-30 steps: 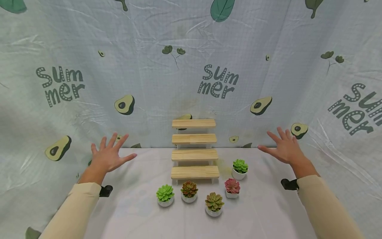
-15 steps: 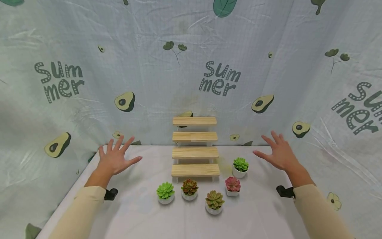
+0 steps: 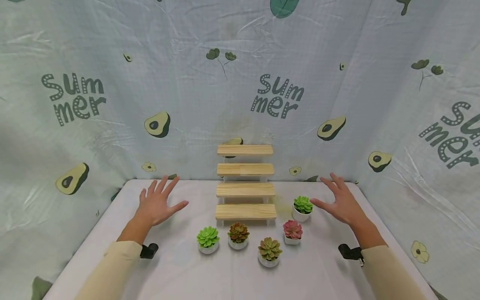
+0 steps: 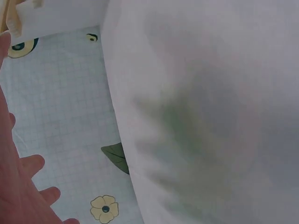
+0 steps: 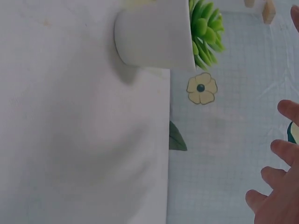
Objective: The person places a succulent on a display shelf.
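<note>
My left hand is held above the left side of the table with its fingers spread, touching nothing. On the other side my right hand hovers the same way, its thumb pointing toward a bright green succulent in a white pot. That pot also shows large in the right wrist view, beside the fingers. A pink succulent stands nearer the front. Further along are an olive-brown succulent, a reddish-brown succulent and another green succulent, all in white pots. Between the hands rises a stepped wooden shelf.
The white table ends at a hanging cloth printed with avocados and lettering, which surrounds the back and both sides. The shelf stands at the rear edge, close to this cloth. Dark wrist devices show at both cuffs.
Both hands have moved inward and lower over the table, toward the shelf and pots. The head view has tilted slightly down. The pots and shelf stay in place.
</note>
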Action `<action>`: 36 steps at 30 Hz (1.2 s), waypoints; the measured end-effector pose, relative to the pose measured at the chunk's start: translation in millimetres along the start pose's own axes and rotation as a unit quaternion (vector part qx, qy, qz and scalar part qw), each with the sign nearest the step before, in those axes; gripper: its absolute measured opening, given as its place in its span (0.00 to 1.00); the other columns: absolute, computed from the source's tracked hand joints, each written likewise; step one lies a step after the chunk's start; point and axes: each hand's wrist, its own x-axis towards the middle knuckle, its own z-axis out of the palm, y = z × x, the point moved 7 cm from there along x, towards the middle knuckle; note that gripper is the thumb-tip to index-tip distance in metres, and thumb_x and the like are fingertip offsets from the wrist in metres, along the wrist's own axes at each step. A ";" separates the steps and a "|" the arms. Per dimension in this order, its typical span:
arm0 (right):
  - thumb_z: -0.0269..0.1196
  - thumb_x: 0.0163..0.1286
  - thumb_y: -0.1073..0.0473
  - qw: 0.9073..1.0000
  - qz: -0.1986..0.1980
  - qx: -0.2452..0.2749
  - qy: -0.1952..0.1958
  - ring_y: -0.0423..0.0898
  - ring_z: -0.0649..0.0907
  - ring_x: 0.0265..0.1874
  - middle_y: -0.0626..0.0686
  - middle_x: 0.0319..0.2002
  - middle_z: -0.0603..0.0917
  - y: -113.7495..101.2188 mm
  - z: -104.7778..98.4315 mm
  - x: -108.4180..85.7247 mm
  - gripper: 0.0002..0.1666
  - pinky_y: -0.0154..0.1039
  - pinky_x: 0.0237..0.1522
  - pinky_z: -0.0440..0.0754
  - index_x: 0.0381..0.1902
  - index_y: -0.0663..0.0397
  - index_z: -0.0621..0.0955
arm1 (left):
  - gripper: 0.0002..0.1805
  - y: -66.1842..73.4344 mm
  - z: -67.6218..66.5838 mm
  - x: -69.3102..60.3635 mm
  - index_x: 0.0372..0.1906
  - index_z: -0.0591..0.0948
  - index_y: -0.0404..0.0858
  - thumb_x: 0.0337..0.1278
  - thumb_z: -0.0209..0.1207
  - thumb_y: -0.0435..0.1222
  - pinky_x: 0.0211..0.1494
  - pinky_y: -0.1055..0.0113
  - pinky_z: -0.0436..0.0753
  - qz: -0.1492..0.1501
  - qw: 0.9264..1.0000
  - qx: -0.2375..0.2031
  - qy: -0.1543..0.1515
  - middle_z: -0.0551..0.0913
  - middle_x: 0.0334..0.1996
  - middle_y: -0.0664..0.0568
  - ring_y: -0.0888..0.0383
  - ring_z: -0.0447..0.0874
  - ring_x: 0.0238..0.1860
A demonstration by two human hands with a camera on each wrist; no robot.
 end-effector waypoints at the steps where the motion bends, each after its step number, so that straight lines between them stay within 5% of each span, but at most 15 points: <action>1: 0.65 0.64 0.28 1.000 -0.001 0.004 0.002 0.72 0.52 0.79 0.64 0.82 0.48 -1.4 1.2 -0.8 0.57 0.81 0.69 0.57 0.80 0.51 0.61 | 0.53 1.8 2.6 -0.7 0.83 0.50 0.51 0.61 0.51 0.72 0.74 0.21 0.47 0.002 1.000 -0.010 0.001 0.48 0.82 0.36 0.25 0.44 0.78; 10: 0.68 0.63 0.31 0.999 0.013 0.051 0.011 0.71 0.56 0.78 0.64 0.82 0.52 0.5 22.7 -12.3 0.55 0.79 0.70 0.59 0.79 0.51 0.63 | 0.48 23.8 24.3 -8.3 0.83 0.52 0.46 0.69 0.53 0.65 0.73 0.25 0.59 0.017 0.993 -0.119 0.004 0.53 0.81 0.34 0.30 0.52 0.79; 15: 0.70 0.63 0.32 0.996 0.016 0.081 0.017 0.70 0.57 0.78 0.63 0.81 0.54 -2.1 32.8 -17.4 0.55 0.78 0.70 0.60 0.79 0.49 0.64 | 0.46 36.1 33.9 -11.9 0.83 0.53 0.44 0.70 0.54 0.61 0.80 0.33 0.56 -0.002 0.979 -0.203 -0.016 0.55 0.81 0.37 0.35 0.52 0.80; 21: 0.71 0.64 0.35 0.992 0.018 0.120 0.024 0.68 0.57 0.78 0.63 0.81 0.56 -5.6 41.4 -22.5 0.53 0.76 0.72 0.59 0.79 0.49 0.65 | 0.39 49.2 44.5 -12.7 0.79 0.62 0.41 0.73 0.56 0.55 0.75 0.38 0.69 -0.032 0.959 -0.280 -0.040 0.67 0.75 0.37 0.37 0.66 0.75; 25: 0.71 0.65 0.38 0.987 0.025 0.155 0.023 0.67 0.58 0.78 0.63 0.80 0.58 -6.4 48.8 -23.8 0.52 0.71 0.74 0.62 0.79 0.51 0.65 | 0.33 55.3 52.6 -10.9 0.74 0.70 0.38 0.73 0.57 0.52 0.69 0.43 0.78 -0.045 0.936 -0.342 -0.067 0.77 0.66 0.39 0.41 0.76 0.67; 32: 0.71 0.66 0.41 0.974 0.037 0.221 0.008 0.65 0.58 0.79 0.63 0.80 0.58 -10.1 61.9 -23.2 0.51 0.65 0.76 0.64 0.79 0.53 0.63 | 0.30 64.0 63.6 -8.8 0.72 0.71 0.32 0.73 0.59 0.44 0.60 0.56 0.87 -0.068 0.873 -0.467 -0.124 0.80 0.62 0.39 0.50 0.83 0.58; 36: 0.71 0.67 0.42 0.969 0.040 0.245 0.004 0.64 0.60 0.79 0.62 0.80 0.60 -11.5 67.2 -22.6 0.51 0.63 0.75 0.66 0.79 0.53 0.63 | 0.29 68.8 67.2 -7.7 0.71 0.71 0.29 0.74 0.59 0.39 0.60 0.56 0.87 -0.054 0.854 -0.497 -0.143 0.79 0.63 0.36 0.51 0.85 0.56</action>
